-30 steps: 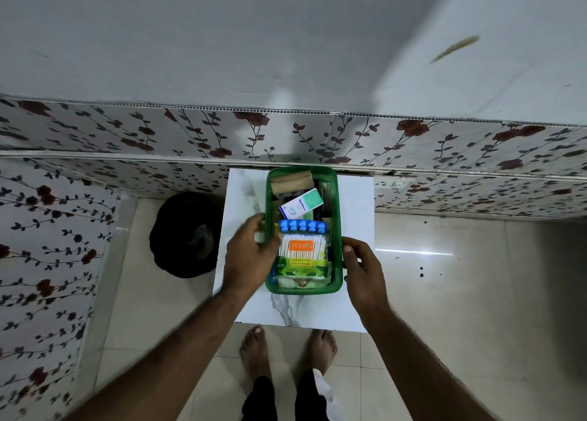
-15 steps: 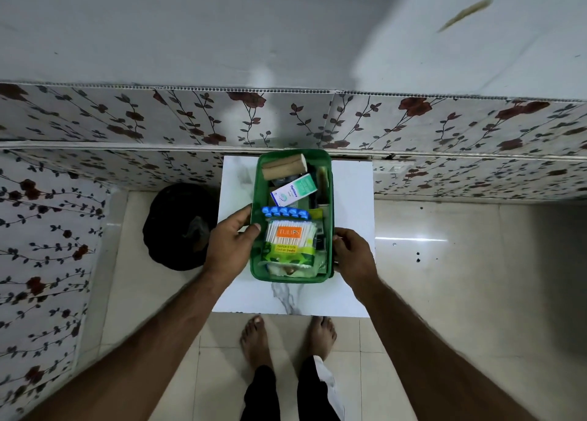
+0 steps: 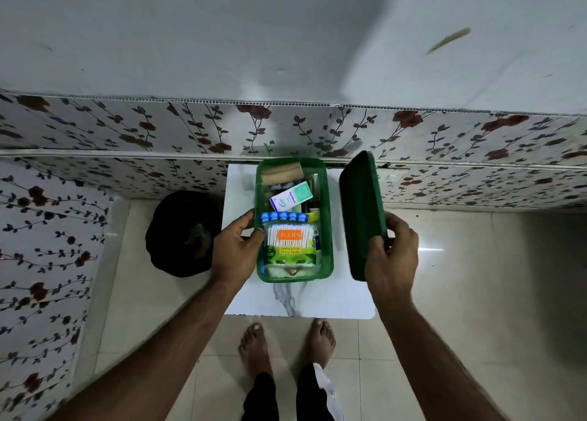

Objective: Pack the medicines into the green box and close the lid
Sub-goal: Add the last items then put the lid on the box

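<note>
Right fingers (image 3: 378, 245) grasp the lid (image 3: 362, 210); left fingers (image 3: 251, 218) clasp the green box (image 3: 295, 276) wall.

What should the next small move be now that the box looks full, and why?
Probably swing the dark green plastic lid leftward over the open green plastic box and lower it. The right hand holds the lid upright beside the box, the left hand steadies the box's left wall, and the medicines sit inside. The cotton swab packet rides high, so press gently.

Dim, bluish light; floor (image 3: 444, 261) glare at right; wide-angle bending at edges.
</note>
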